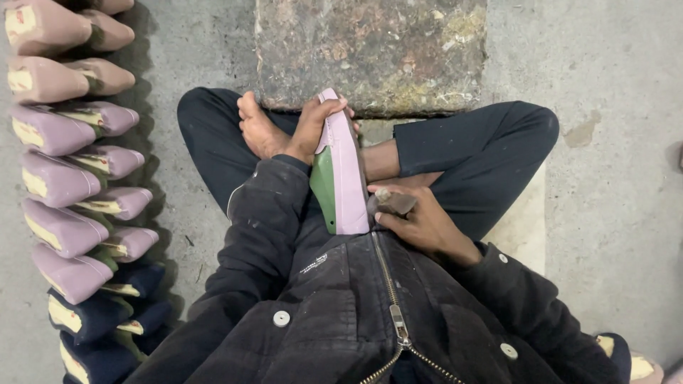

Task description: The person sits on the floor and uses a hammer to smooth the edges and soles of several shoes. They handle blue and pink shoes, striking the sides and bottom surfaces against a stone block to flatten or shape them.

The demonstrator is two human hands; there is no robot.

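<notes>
I sit cross-legged on the floor with a pink shoe upper on a green last [340, 178] standing on my lap, toe pointing away from me. My left hand [311, 128] grips the toe end of the shoe. My right hand [420, 224] presses against the heel end and holds a small dark tool [393, 203] against the pink material. A stained stone block [370, 53] lies just beyond the shoe's toe, in front of my bare foot [260, 128].
A row of lasted shoes [71, 178] lies along the left, tan and pink ones at the far end and navy ones [99, 320] nearer me. Concrete floor [612, 107] surrounds me. Another shoe tip [633, 363] shows at the bottom right.
</notes>
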